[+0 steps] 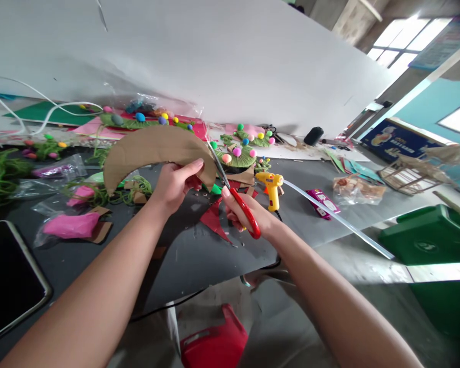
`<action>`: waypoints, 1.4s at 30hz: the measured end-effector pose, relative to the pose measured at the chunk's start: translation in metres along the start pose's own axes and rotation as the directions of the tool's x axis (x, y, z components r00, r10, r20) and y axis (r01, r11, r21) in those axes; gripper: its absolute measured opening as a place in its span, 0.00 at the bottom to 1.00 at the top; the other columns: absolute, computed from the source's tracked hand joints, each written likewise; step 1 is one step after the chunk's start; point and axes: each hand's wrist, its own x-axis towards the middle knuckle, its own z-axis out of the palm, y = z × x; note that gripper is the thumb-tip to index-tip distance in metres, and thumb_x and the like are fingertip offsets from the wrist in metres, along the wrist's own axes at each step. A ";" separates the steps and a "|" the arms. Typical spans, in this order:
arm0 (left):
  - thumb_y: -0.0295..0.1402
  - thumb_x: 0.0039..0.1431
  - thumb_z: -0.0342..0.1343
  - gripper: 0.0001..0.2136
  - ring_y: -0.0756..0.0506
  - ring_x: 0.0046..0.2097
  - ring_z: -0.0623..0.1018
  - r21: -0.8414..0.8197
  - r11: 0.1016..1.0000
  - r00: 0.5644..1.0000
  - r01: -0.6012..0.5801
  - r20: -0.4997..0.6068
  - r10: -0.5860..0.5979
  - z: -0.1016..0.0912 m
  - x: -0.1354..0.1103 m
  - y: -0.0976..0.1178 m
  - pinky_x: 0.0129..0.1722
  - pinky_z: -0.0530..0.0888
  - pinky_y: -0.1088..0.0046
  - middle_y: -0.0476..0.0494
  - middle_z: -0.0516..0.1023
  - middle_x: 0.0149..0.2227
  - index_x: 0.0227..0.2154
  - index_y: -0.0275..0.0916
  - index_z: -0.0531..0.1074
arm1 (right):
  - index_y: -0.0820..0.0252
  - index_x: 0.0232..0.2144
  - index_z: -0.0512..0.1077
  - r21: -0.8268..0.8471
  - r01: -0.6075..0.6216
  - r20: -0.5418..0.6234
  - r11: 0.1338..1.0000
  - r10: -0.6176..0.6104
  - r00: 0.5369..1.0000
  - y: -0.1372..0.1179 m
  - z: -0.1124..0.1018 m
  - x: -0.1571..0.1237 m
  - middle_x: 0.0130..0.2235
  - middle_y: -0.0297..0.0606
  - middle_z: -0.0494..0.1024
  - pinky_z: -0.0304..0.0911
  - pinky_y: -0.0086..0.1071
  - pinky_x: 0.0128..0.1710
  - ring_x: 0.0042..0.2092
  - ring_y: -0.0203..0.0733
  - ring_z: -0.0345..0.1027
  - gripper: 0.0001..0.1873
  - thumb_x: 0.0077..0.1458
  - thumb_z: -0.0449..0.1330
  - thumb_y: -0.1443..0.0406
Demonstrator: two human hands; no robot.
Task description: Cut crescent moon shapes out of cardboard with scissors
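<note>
My left hand (175,185) is closed on the right end of a brown crescent-shaped piece of cardboard (149,149), holding it up above the dark grey table (199,255). My right hand (242,210) grips red-handled scissors (238,198); their blades point up and left and meet the cardboard's right edge beside my left thumb. A red paper triangle (213,221) lies on the table under both hands.
A yellow glue gun (272,188) with a long clear glue stick (341,220) stands right of the scissors. Pom-pom decorations (240,149), green yarn (0,174), pink bags (71,225) and a tablet (7,278) lie around. A green bin (429,235) and red stool (214,340) sit below.
</note>
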 end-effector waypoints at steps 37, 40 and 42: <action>0.35 0.45 0.75 0.12 0.50 0.24 0.74 -0.160 0.986 0.998 0.052 0.037 -0.047 -0.001 -0.001 0.002 0.20 0.67 0.74 0.45 0.77 0.27 0.28 0.35 0.79 | 0.54 0.22 0.55 0.043 0.005 -0.104 0.999 0.000 0.995 -0.002 0.004 0.001 0.19 0.28 0.59 0.54 0.28 0.17 0.19 0.32 0.56 0.37 0.61 0.54 0.31; 0.35 0.46 0.74 0.12 0.51 0.23 0.73 -0.158 0.986 0.998 0.046 0.037 -0.041 -0.002 -0.001 0.002 0.20 0.67 0.75 0.45 0.77 0.27 0.28 0.36 0.79 | 0.54 0.24 0.55 0.038 -0.003 -0.029 0.999 0.004 1.000 -0.003 0.002 -0.001 0.20 0.27 0.58 0.54 0.28 0.19 0.20 0.32 0.56 0.38 0.61 0.50 0.29; 0.36 0.46 0.74 0.11 0.51 0.22 0.72 -0.148 0.988 0.999 0.043 0.027 -0.040 -0.002 0.000 0.002 0.20 0.67 0.74 0.46 0.77 0.26 0.28 0.36 0.80 | 0.54 0.24 0.55 0.020 -0.010 0.000 1.000 0.010 1.000 -0.004 0.001 -0.003 0.21 0.27 0.58 0.55 0.29 0.19 0.20 0.33 0.56 0.38 0.62 0.48 0.29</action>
